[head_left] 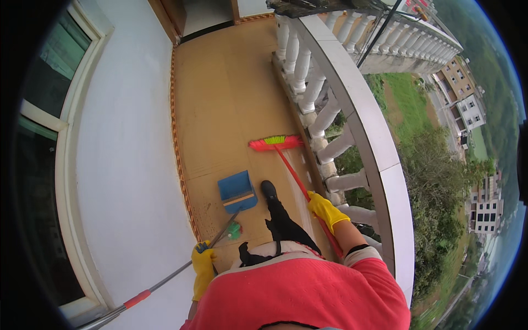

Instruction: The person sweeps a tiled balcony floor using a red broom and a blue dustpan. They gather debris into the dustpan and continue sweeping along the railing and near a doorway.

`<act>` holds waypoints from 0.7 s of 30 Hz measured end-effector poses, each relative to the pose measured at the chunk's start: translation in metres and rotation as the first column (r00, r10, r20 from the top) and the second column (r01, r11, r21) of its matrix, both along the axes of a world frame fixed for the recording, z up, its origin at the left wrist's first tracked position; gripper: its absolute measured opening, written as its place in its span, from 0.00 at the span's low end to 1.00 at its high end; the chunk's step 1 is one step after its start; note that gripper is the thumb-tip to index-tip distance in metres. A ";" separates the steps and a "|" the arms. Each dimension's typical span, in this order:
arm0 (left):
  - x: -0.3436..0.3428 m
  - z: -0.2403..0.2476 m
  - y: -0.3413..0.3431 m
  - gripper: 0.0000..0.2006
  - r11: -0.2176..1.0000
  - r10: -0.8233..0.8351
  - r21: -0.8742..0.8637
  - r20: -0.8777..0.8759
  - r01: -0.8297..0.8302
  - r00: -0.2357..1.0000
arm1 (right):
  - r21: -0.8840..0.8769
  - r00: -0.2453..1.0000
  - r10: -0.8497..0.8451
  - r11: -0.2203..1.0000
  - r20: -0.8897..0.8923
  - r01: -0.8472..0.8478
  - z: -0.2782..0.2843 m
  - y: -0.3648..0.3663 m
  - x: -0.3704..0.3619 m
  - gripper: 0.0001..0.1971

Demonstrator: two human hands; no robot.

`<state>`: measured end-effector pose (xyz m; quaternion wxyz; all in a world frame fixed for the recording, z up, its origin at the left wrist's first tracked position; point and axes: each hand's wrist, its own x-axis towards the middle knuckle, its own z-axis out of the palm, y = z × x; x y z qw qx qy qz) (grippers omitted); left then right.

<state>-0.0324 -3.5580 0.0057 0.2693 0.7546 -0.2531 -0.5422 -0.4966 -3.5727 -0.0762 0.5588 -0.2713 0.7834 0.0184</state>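
Observation:
My right hand (325,210), in a yellow rubber glove, is closed around the red handle of a broom (295,175). The broom's red and yellow-green bristle head (275,143) rests on the tan floor close to the balustrade. On the left, my left hand (203,269), also gloved in yellow, grips the grey pole (175,274) of a long-handled dustpan. Its blue pan (233,185) lies on the floor ahead of my feet, with a comb-like toothed strip across it. A small green and reddish thing (235,230), its kind unclear, sits beside the pole.
A white wall (126,126) with windows (52,60) runs along the left. White balusters (313,91) under a tiled rail (360,104) bound the right side, above trees and buildings. At the far end is a doorway (206,19). My dark shoe (269,190) stands between dustpan and broom.

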 end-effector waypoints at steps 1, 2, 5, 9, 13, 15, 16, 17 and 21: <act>0.000 -0.003 -0.025 0.17 0.999 0.042 0.004 -0.002 -0.042 0.999 | 0.004 1.000 -0.001 1.000 -0.005 0.001 -0.005 -0.034 0.000 0.31; 0.001 -0.007 -0.054 0.17 0.996 0.084 0.007 -0.006 -0.084 0.996 | 0.008 1.000 -0.003 1.000 -0.010 0.003 -0.010 -0.070 -0.003 0.30; -0.015 0.014 -0.136 0.17 0.987 0.159 -0.012 0.034 -0.159 0.987 | 0.033 1.000 -0.022 0.999 0.017 0.022 -0.006 -0.180 -0.007 0.25; -0.018 0.028 -0.232 0.16 0.980 0.196 0.022 0.123 -0.200 0.973 | 0.021 0.964 0.261 0.965 -0.060 -0.260 -0.050 -0.308 -0.026 0.24; -0.013 0.025 -0.322 0.16 0.964 0.263 -0.003 0.168 -0.266 0.950 | -0.006 0.990 0.131 0.991 -0.042 -0.132 -0.080 -0.437 -0.040 0.33; -0.006 0.018 -0.369 0.16 0.959 0.278 0.008 0.174 -0.284 0.945 | -0.035 0.989 0.143 0.989 -0.046 -0.145 -0.055 -0.500 -0.031 0.24; -0.005 0.015 -0.395 0.16 0.959 0.276 0.013 0.168 -0.282 0.946 | -0.051 0.989 0.138 0.989 -0.057 -0.141 -0.048 -0.527 -0.029 0.20; -0.003 0.011 -0.423 0.16 0.964 0.254 0.030 0.180 -0.263 0.950 | -0.044 0.992 0.113 0.992 -0.046 -0.115 -0.050 -0.550 -0.027 0.20; -0.009 0.005 -0.562 0.15 0.985 0.169 0.015 0.151 -0.173 0.974 | -0.067 0.998 -0.020 0.998 -0.067 0.016 -0.045 -0.651 -0.026 0.23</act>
